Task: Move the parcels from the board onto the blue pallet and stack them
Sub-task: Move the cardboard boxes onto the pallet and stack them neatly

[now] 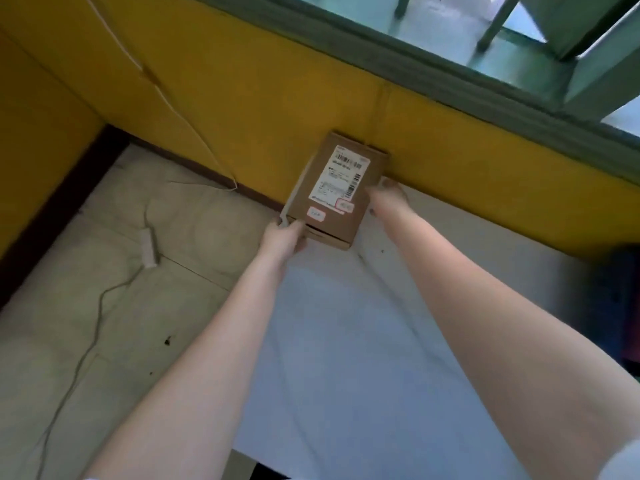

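At the far edge of a pale sheet-like board (346, 341), close against a yellow wall (259, 98), a brown cardboard parcel (334, 190) sits between two outstretched bare arms. The left hand (282, 237) grips the parcel's near left corner, fingers curled around the edge with the thumb on top. The right hand (389, 199) meets the parcel's right side, fingers wrapped around that edge; their tips are hidden behind the carton. The parcel is a flat rectangular box of matte corrugated card, with a white printed shipping label (343, 176) bearing barcodes on its upper face and two small red-bordered stickers near the closer end. Whether its underside touches the board cannot be told. The board is smooth and whitish-blue. To the left lies a beige tiled floor (104, 271), on which rest a white power strip (149, 247) and its thin trailing cable (90, 341). The frame is motion-blurred.
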Tool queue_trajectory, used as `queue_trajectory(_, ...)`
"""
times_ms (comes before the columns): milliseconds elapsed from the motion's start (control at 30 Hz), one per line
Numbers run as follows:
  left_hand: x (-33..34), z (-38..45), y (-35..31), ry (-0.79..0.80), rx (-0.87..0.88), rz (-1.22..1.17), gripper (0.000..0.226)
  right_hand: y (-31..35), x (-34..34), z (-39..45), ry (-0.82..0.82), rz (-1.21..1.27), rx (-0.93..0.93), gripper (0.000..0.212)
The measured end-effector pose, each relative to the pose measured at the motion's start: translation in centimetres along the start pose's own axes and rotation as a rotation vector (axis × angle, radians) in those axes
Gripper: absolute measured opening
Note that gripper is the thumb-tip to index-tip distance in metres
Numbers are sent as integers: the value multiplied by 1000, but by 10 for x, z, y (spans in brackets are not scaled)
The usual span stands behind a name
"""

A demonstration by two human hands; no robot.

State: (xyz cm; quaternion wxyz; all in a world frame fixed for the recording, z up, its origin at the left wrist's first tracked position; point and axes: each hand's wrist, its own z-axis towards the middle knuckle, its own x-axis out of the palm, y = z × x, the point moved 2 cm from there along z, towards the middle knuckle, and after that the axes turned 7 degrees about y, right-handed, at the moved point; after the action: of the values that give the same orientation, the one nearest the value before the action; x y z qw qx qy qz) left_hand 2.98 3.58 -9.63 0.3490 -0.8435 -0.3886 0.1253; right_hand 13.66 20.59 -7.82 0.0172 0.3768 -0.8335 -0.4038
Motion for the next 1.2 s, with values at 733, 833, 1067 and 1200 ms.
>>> queue_trajectory(733,68,-129,3,366,364,29,63,8,-134,-88,-135,91,-260,49)
queue_trajectory(833,128,-178,2,490,485,198,64,-7,-215,-139,-203,152,-306,42)
queue_trajectory(1067,329,-321,46,527,787,473,64,-81,-448,-275,-300,158,-455,39)
queue_trajectory(1200,451,-390,97,563,866,574,66,-171,-557,-346,-349,172,-434,41)
